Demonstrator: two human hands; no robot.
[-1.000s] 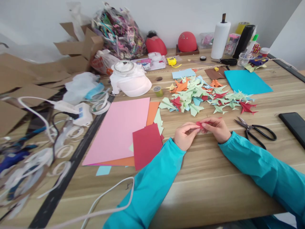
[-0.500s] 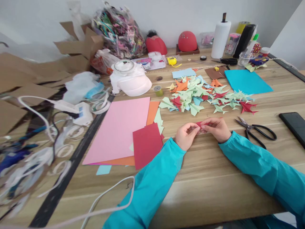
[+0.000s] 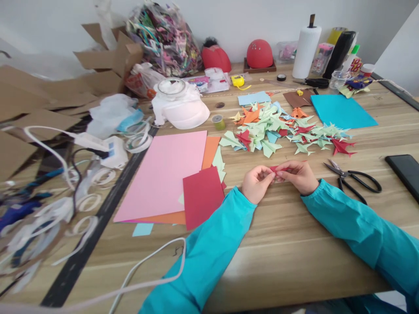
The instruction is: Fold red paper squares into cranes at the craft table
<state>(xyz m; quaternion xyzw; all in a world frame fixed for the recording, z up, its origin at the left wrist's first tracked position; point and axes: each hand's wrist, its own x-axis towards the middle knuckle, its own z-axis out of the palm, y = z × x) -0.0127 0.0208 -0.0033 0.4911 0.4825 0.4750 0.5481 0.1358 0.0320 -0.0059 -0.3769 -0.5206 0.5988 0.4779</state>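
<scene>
My left hand (image 3: 257, 183) and my right hand (image 3: 299, 175) meet over the wooden table (image 3: 288, 244), both pinched on a small piece of red folded paper (image 3: 277, 169). Most of that paper is hidden by my fingers. Both arms wear teal sleeves. Just beyond my hands lies a heap of folded paper shapes (image 3: 281, 128) in green, red, orange and blue. A dark red sheet (image 3: 202, 196) lies left of my left hand, on top of a pink sheet (image 3: 166, 174) and an orange sheet (image 3: 209, 152).
Black scissors (image 3: 355, 181) lie right of my right hand, a dark phone (image 3: 404, 168) further right. A blue sheet (image 3: 342, 111), paper towel roll (image 3: 306, 46), red domes (image 3: 259, 53), white jar (image 3: 178, 104), cardboard (image 3: 49, 96), tape rolls and white cables (image 3: 144, 270) crowd the back and left.
My hands stay in the same spot, with the fingers shifting slightly on the red paper. The view has tilted down a little.
</scene>
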